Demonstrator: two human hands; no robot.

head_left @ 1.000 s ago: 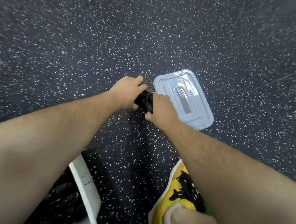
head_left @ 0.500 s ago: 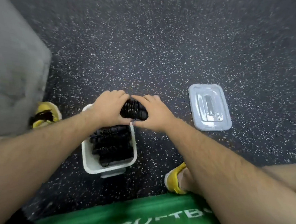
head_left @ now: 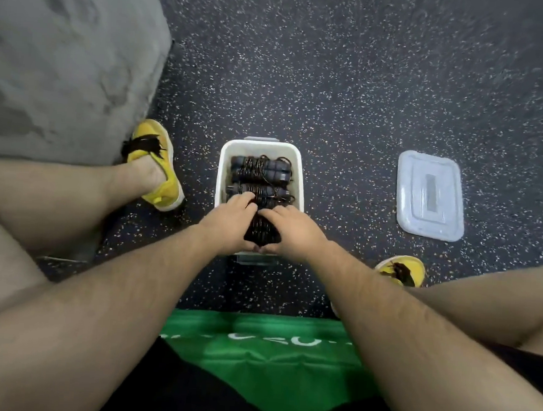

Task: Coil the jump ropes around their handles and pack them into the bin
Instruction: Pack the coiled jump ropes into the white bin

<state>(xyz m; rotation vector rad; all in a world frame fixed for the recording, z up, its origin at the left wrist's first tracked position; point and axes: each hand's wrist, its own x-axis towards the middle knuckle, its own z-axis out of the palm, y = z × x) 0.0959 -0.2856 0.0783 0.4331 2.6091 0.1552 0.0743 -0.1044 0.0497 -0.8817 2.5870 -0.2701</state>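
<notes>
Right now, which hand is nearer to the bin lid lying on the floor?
Right. The right hand is over the near end of the bin, on the side facing the lid; the left hand is beside it, farther from the lid.

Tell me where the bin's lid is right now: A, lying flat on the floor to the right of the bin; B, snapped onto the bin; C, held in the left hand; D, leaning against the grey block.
A: the lid lies flat on the speckled floor, apart from the open bin, on its right.
</notes>
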